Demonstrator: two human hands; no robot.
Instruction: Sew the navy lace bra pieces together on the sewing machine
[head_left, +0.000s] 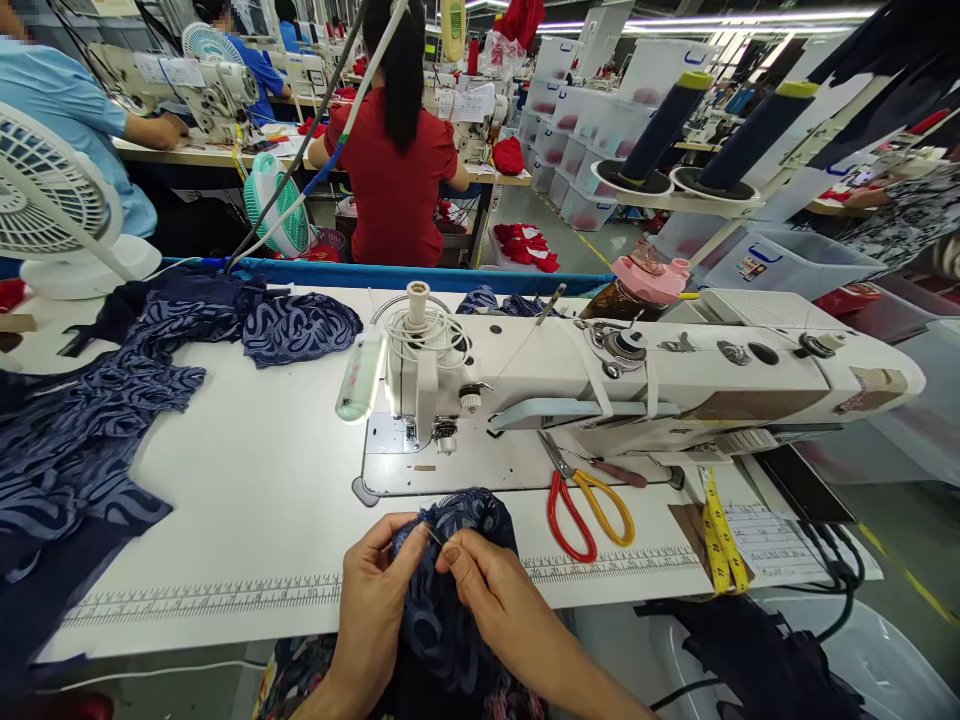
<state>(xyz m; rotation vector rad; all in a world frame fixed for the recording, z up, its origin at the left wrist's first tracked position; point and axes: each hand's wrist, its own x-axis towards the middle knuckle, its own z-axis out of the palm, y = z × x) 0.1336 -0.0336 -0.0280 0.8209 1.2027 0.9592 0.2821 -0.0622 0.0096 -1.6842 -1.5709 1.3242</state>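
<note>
A navy patterned fabric piece (457, 640) hangs bunched over the table's front edge, below the sewing machine. My left hand (371, 600) is closed, pinching its upper edge between thumb and fingers. From the other side my right hand (499, 600) is closed too, its fingertips pinched at the same edge. A thin dark piece (435, 536) juts from the right fingertips toward the left thumb; its kind is too small to make out. Just behind the hands stands the white sewing machine (525, 370). Scissors (574, 495) with one red and one yellow handle lie right of the hands.
More navy patterned fabric (82, 430) covers the table's left side, with a smaller piece (300, 328) beside it. A ruler strip (210, 600) runs along the front edge. At right lie a yellow tape measure (720, 535) and a paper sheet (780, 545). Co-workers sit beyond.
</note>
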